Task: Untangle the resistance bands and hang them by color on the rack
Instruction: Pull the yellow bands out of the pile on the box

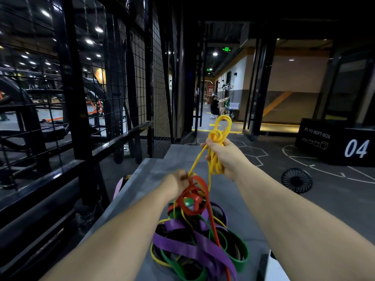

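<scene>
The tangle of bands (194,246) runs off the bottom edge, and its black strands are too dark to trace. The left hand (176,182) curls its fingertips out of sight at the tangle's top, so whether they pinch the red band (192,199) or the yellow band (218,134) cannot be told. A white object (278,268) at the bottom right corner is cut off and unidentifiable.
</scene>
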The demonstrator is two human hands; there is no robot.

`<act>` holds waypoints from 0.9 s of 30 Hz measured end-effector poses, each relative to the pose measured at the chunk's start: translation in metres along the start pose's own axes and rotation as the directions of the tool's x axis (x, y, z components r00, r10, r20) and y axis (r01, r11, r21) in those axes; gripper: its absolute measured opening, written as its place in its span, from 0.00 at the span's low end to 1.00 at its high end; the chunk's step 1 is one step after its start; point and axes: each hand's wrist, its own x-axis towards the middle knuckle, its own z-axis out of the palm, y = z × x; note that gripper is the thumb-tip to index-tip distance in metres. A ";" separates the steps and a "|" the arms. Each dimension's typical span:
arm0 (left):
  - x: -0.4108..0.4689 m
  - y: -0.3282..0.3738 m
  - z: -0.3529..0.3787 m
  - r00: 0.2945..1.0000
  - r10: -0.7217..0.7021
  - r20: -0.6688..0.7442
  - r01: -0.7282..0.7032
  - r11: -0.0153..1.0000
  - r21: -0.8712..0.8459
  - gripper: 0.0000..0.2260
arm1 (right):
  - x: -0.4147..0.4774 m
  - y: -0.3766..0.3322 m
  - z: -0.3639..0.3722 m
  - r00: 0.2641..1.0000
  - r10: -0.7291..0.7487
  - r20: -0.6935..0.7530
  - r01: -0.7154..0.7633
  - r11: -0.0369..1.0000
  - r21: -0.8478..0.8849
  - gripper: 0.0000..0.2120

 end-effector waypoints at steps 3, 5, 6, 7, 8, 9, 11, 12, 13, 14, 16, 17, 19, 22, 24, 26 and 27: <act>0.000 -0.005 -0.006 0.999 0.021 -0.033 -0.023 0.999 -0.048 0.16 | -0.001 0.001 -0.005 0.999 0.018 -0.032 -0.016 0.997 0.070 0.04; 0.000 -0.005 -0.011 0.999 0.037 -0.037 -0.041 0.993 -0.109 0.16 | 0.000 0.003 -0.007 0.998 0.022 -0.063 -0.018 0.998 0.054 0.05; -0.001 -0.004 -0.013 0.999 0.035 -0.021 -0.037 0.991 -0.126 0.16 | 0.000 0.004 -0.007 0.997 0.019 -0.077 -0.016 0.999 0.040 0.06; -0.001 -0.004 -0.015 0.999 0.033 -0.009 -0.034 0.990 -0.135 0.16 | 0.001 0.004 -0.007 0.996 0.015 -0.093 -0.013 1.000 0.025 0.06; 0.000 -0.003 -0.016 1.000 0.031 -0.003 -0.031 0.991 -0.134 0.17 | 0.002 0.004 -0.008 0.994 0.009 -0.112 -0.008 1.000 0.005 0.07; -0.001 0.000 -0.018 0.999 0.032 -0.001 -0.032 0.992 -0.125 0.18 | 0.002 0.004 -0.007 0.991 0.001 -0.134 -0.004 1.000 -0.019 0.09; -0.004 0.004 -0.021 1.000 0.030 0.005 -0.029 0.995 -0.098 0.19 | 0.002 0.002 -0.007 0.984 -0.015 -0.178 0.005 0.998 -0.056 0.10; -0.004 0.005 -0.022 0.999 0.033 0.017 -0.031 0.995 -0.094 0.19 | 0.002 0.002 -0.007 0.979 -0.024 -0.201 0.012 0.998 -0.059 0.10; -0.005 0.006 -0.023 0.999 0.035 0.038 -0.031 0.995 -0.094 0.19 | 0.002 0.001 -0.007 0.973 -0.034 -0.227 0.022 0.998 -0.056 0.10; -0.006 0.007 -0.024 0.998 0.037 0.058 -0.031 0.995 -0.093 0.19 | 0.003 -0.001 -0.008 0.965 -0.044 -0.257 0.032 0.998 -0.050 0.10; -0.006 0.003 -0.024 0.995 0.044 0.088 -0.036 0.995 -0.089 0.19 | 0.004 -0.006 -0.011 0.945 -0.060 -0.321 0.053 0.998 -0.030 0.11; -0.006 0.001 -0.024 0.995 0.035 0.097 -0.027 0.997 -0.079 0.18 | 0.005 -0.010 -0.013 0.934 -0.067 -0.352 0.068 0.998 -0.012 0.11; -0.007 -0.003 -0.025 0.995 0.024 0.101 -0.016 0.997 -0.079 0.15 | 0.006 -0.017 -0.020 0.924 -0.072 -0.374 0.090 0.995 0.031 0.12; -0.009 -0.001 -0.025 0.990 -0.007 0.140 0.034 0.981 -0.191 0.21 | 0.006 -0.022 -0.024 0.944 -0.077 -0.321 0.093 0.995 0.034 0.12; -0.011 0.007 -0.023 0.980 0.010 0.199 0.045 0.962 -0.268 0.21 | 0.005 -0.023 -0.019 0.956 -0.096 -0.278 0.109 0.994 0.029 0.11; -0.008 0.013 -0.017 0.976 0.024 0.217 0.024 0.976 -0.216 0.20 | 0.003 -0.025 -0.012 0.966 -0.114 -0.231 0.128 0.991 0.046 0.10; -0.007 0.017 -0.015 0.976 0.024 0.215 0.016 0.983 -0.184 0.21 | 0.003 -0.025 -0.008 0.970 -0.118 -0.214 0.133 0.990 0.057 0.10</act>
